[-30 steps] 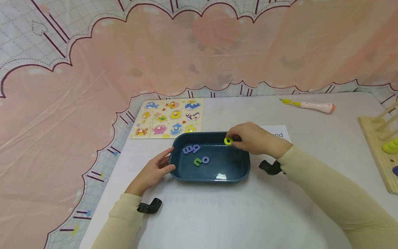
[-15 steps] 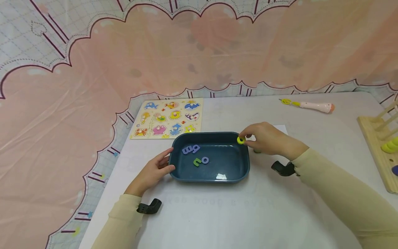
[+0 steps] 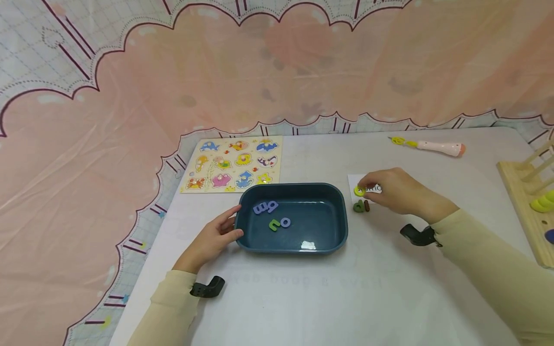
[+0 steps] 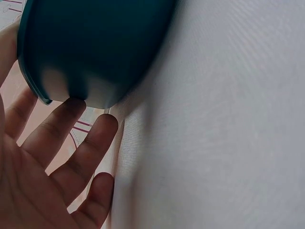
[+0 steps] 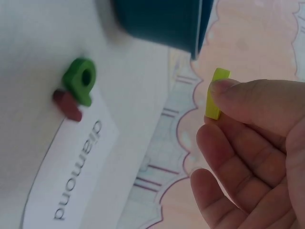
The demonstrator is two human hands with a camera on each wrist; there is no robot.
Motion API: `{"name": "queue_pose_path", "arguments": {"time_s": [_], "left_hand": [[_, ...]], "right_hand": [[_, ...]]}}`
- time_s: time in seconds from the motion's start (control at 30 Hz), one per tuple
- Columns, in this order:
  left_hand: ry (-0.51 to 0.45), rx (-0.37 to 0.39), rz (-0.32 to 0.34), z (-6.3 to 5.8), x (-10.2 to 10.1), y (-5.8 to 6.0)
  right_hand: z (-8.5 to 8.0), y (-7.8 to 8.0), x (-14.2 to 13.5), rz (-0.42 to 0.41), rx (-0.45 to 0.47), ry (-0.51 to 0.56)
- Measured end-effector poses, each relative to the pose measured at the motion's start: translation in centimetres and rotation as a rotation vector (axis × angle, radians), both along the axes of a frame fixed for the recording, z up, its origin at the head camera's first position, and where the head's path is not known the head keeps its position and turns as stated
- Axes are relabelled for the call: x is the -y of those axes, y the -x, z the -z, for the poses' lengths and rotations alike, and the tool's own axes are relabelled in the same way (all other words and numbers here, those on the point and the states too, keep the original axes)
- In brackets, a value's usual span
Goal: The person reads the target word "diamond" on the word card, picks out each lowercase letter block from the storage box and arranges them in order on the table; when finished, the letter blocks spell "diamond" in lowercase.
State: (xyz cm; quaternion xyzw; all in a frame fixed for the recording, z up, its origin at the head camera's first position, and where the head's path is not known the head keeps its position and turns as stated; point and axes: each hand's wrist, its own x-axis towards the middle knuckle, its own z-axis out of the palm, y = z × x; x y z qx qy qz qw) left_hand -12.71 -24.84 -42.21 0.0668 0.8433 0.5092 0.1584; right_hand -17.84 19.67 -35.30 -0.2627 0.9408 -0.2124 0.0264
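In the head view, my right hand [image 3: 396, 190] pinches a yellow ring-shaped letter [image 3: 358, 191] over a white paper card [image 3: 352, 180]. The right wrist view shows that letter edge-on between thumb and finger, and the printed word "diamond" on the card [image 5: 71, 167]. A green letter [image 3: 358, 206] and a small brown bar-shaped letter [image 3: 367, 205] lie at the card's near edge. My left hand [image 3: 210, 241] rests its thumb and fingertips against the left end of a dark blue tray [image 3: 294, 246]. Inside are purple letters [image 3: 261, 208], a purple ring-shaped letter [image 3: 285, 222] and a green letter [image 3: 274, 225].
Behind the tray lies a sea-animal puzzle board [image 3: 231, 166]. A pink and white pen-like tool [image 3: 439, 148] with a yellow tip is at the back right. A wooden peg stand [image 3: 521, 192] with yellow-green pieces occupies the right edge. A patterned curtain hangs behind the table.
My right hand has moved right with the yellow letter, from above the tray's far right corner to over the card. The green and brown letters have come into view. The left hand stays put.
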Motion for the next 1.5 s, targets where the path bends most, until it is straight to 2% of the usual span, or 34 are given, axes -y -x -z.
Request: {"name": "queue_pose_path", "arguments": {"time_s": [0.17,0.5,1.07,1.5], "left_hand": [[-0.004,0.005,-0.002,0.0,0.0,0.0],[0.003,0.006,-0.006,-0.1,0.0,0.0],[0.005,0.012,-0.006,-0.2,0.0,-0.1],[0.013,0.007,-0.004,-0.2,-0.1,-0.1]], "right_hand": [[0.5,-0.1,-1.3,0.031,0.005,-0.009],[1.4,-0.4,-3.0,0.116,0.077,-0.018],[3.9,0.1,-3.7,0.104,0.124,-0.007],[5.1,0.3,-3.2,0.114,0.177,-0.027]]}}
